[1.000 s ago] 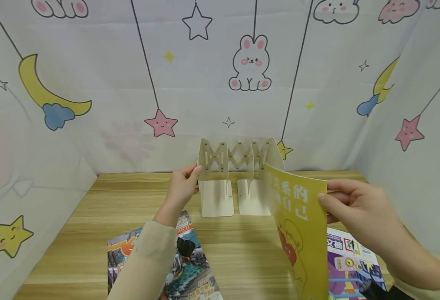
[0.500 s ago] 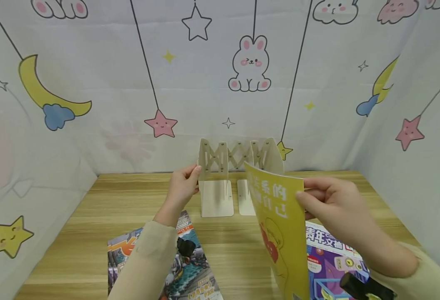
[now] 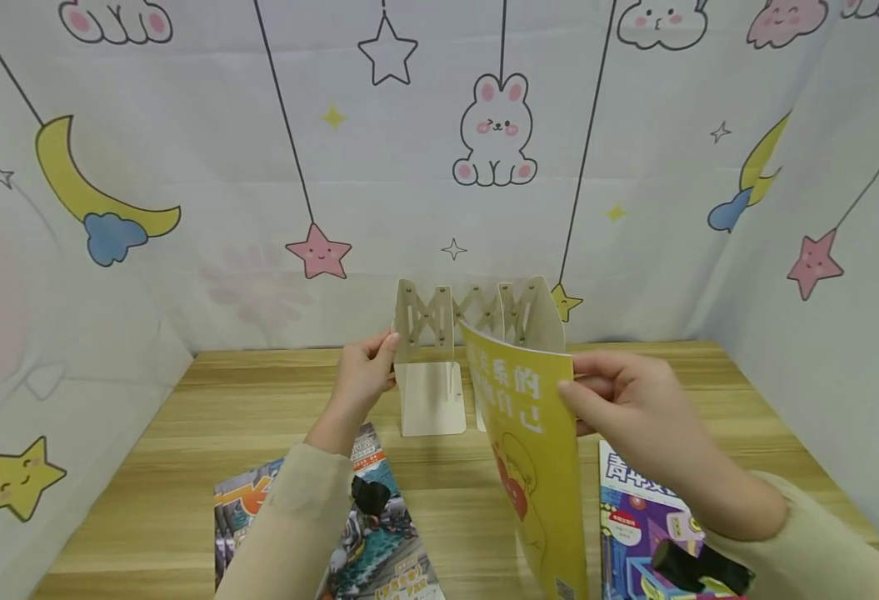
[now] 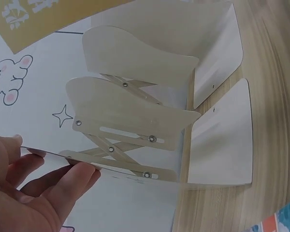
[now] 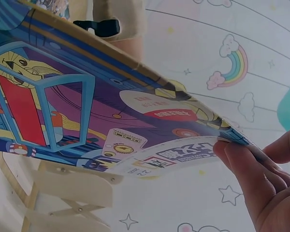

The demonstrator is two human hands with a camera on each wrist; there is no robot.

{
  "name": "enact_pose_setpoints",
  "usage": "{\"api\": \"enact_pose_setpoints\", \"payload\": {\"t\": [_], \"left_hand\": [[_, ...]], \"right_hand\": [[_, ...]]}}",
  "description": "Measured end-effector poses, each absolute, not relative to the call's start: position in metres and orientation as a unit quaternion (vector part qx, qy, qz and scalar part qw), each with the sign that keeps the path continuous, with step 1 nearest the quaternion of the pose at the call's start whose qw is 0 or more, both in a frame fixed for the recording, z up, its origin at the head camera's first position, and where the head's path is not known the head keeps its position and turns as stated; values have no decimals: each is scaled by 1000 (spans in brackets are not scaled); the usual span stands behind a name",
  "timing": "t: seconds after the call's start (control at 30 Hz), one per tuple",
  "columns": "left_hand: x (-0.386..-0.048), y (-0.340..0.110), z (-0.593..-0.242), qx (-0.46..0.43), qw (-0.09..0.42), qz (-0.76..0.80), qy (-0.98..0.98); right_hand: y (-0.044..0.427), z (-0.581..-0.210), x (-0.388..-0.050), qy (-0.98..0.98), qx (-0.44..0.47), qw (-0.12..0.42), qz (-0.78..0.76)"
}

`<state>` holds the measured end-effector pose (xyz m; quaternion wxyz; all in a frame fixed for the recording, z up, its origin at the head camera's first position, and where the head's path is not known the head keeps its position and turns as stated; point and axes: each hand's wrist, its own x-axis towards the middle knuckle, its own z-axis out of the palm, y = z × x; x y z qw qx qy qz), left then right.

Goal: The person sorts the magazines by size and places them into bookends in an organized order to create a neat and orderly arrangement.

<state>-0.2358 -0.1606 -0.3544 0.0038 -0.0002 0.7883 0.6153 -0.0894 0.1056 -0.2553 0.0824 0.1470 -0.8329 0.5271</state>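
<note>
With thumb and fingers, my left hand (image 3: 362, 371) pinches the upper front edge of the left end panel of a cream expandable bookend rack (image 3: 432, 400). The left wrist view shows the rack's upright dividers (image 4: 135, 104) joined by riveted crossing bars. My right hand (image 3: 634, 404) grips the upper right edge of a magazine (image 3: 532, 433), held upright in front of the rack's right half. Its yellow cover faces left in the head view; in the right wrist view its other cover (image 5: 106, 106) is purple and blue. The magazine hides part of the rack's right base.
On the wooden table (image 3: 162, 467), magazines (image 3: 387, 533) lie at the front left, partly under my left forearm. A purple magazine (image 3: 634, 517) lies at the front right beneath my right forearm. A white printed curtain (image 3: 259, 167) hangs right behind the rack.
My right hand has carried the yellow-covered magazine leftward across the rack's front, uncovering more of the purple magazine's left side. The left hand keeps its grip on the rack's end panel.
</note>
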Motion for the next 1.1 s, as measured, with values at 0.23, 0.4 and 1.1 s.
{"api": "enact_pose_setpoints", "payload": {"t": [0.23, 0.4, 1.1], "left_hand": [[-234, -163, -353, 5, 9, 622, 783], [-232, -163, -351, 3, 6, 621, 784], [-229, -166, -354, 2, 11, 631, 776]], "right_hand": [[95, -257, -93, -828, 155, 90, 532], [89, -258, -95, -829, 154, 102, 528], [61, -266, -107, -819, 160, 111, 539]]}}
